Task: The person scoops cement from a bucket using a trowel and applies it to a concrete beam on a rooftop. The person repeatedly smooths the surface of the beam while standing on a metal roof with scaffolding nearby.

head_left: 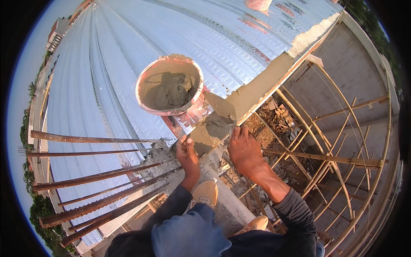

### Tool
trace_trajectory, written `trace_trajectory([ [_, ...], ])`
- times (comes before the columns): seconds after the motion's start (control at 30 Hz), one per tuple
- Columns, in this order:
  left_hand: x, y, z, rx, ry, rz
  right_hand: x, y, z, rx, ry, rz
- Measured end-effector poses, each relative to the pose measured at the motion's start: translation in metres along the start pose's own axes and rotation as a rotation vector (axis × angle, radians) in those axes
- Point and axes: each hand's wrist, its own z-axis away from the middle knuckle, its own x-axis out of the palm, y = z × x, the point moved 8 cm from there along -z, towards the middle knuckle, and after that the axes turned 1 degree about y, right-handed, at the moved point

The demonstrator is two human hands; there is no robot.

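Observation:
My right hand [246, 150] is closed at the outer edge of the slab, its fingers curled round a handle that they hide. Just beyond it, a trowel [221, 105] coated in grey mortar leans over a wet heap of mortar [217, 127]. My left hand [188, 157] rests at the near end of the mortar strip, fingers extended upward and nothing seen in them. Behind the hands stands a bucket [138, 95] with a pale rim, partly filled with mortar [173, 90]. A smoothed mortar band [261, 83] runs along the edge board [278, 87].
Rusty rebar rods [98, 175] jut out at the left. Ribbed metal decking [124, 38] spreads ahead, with another bucket [258, 4] at the far edge. To the right the edge drops to bamboo scaffolding [342, 160] and debris below. My shoes [205, 191] stand on a narrow concrete beam [233, 203].

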Motion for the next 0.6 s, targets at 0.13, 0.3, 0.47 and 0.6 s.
trace_trajectory([
  [0.13, 0.021, 0.022, -0.011, 0.234, 0.002, -0.291, 0.04, -0.015, -0.033, 0.036, 0.111, 0.085],
  [0.3, 0.021, 0.01, -0.036, 0.38, 0.001, -0.424, 0.048, -0.036, -0.017, 0.027, 0.114, -0.041],
  [0.47, 0.01, 0.005, -0.036, 0.294, 0.012, -0.424, 0.041, -0.029, 0.021, -0.072, 0.058, 0.033],
  [0.6, 0.008, 0.006, -0.049, 0.366, -0.059, -0.55, 0.028, -0.024, 0.032, -0.047, -0.061, -0.128],
])
